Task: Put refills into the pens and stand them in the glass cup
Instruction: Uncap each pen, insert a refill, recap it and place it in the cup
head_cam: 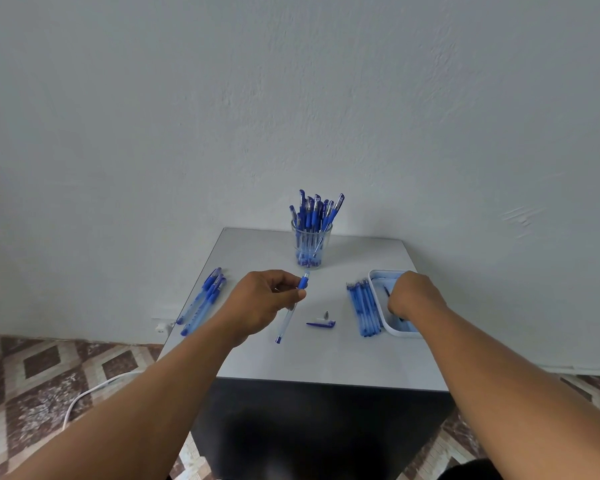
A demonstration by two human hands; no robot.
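Note:
My left hand (262, 301) grips a clear pen barrel (293, 306) with a blue grip, held slanted above the table with its grip end toward the cup. My right hand (413, 294) reaches into a white tray (381, 315) at the right, fingers curled down; what they hold is hidden. A thin dark refill (386, 290) shows in the tray beside that hand. A glass cup (310, 245) full of blue pens stands at the back centre. A blue cap (321, 324) and a small grey tip (326, 313) lie loose on the table.
A row of several blue refills (364, 311) lies just left of the tray. Three pens (203, 299) lie at the table's left edge. The small white table (309, 358) stands against a wall. A white cable (90, 389) runs over the patterned floor at the left.

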